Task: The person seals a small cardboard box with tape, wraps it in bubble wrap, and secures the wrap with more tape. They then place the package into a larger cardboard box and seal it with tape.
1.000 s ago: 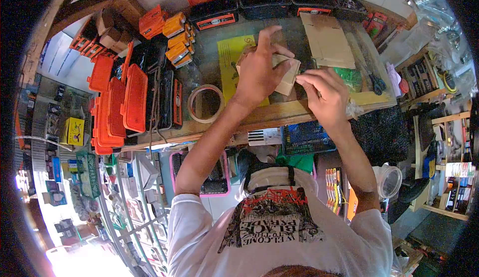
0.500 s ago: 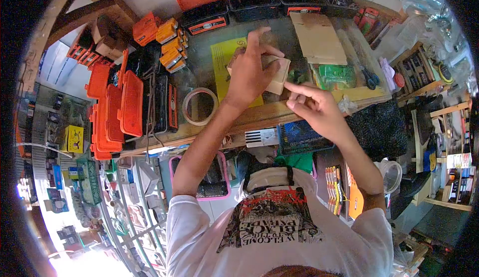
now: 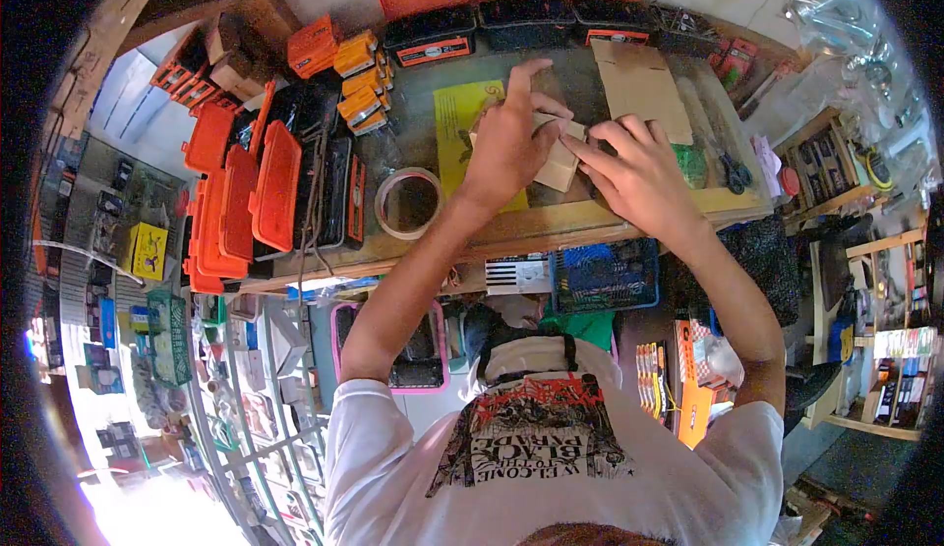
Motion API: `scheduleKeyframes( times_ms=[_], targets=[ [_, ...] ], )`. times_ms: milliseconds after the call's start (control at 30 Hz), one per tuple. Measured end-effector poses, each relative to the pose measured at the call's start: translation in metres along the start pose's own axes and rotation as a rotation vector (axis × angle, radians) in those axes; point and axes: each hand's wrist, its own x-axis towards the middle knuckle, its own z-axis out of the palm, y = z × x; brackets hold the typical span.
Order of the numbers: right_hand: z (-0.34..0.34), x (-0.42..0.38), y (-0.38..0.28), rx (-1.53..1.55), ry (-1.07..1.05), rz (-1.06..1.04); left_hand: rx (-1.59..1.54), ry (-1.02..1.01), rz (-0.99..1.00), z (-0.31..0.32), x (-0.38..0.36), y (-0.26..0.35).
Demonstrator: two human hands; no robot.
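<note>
A small light-brown cardboard box (image 3: 558, 167) is held above the workbench, near its front edge. My left hand (image 3: 511, 148) grips the box from the left, with its index finger raised and bent. From the right, my right hand (image 3: 634, 168) touches the box's upper right corner with its fingertips, which are drawn together; whether they pinch a flap is too small to tell. Under the left hand lies a yellow sheet (image 3: 454, 133). A roll of tape (image 3: 409, 204) lies flat to the left of it.
Flat cardboard (image 3: 644, 89) and scissors (image 3: 735, 172) lie at the right of the bench. Orange-lidded cases (image 3: 275, 187) stand at the left, small orange boxes (image 3: 362, 104) behind the tape. A blue basket (image 3: 605, 276) sits below the front edge.
My right hand has moved up from the box's lower right side to its upper right corner. The view has shifted slightly. My left hand keeps its hold on the box.
</note>
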Motion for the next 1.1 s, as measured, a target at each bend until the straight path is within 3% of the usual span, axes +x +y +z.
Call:
scheduleKeyframes(
  times_ms=[400, 700, 900, 1100],
  targets=[
    [-0.008, -0.002, -0.008, -0.047, -0.026, 0.021, 0.080, -0.005, 0.022, 0.000, 0.001, -0.003],
    [-0.013, -0.008, -0.014, 0.045, -0.074, 0.119, -0.049, -0.050, -0.020, -0.008, 0.000, 0.004],
    [-0.024, -0.011, -0.008, 0.302, 0.070, 0.244, -0.478, 0.067, 0.037, -0.025, -0.006, 0.002],
    [-0.035, -0.016, -0.006, 0.288, 0.122, 0.294, -0.347, 0.174, -0.056, -0.052, -0.022, 0.016]
  ],
)
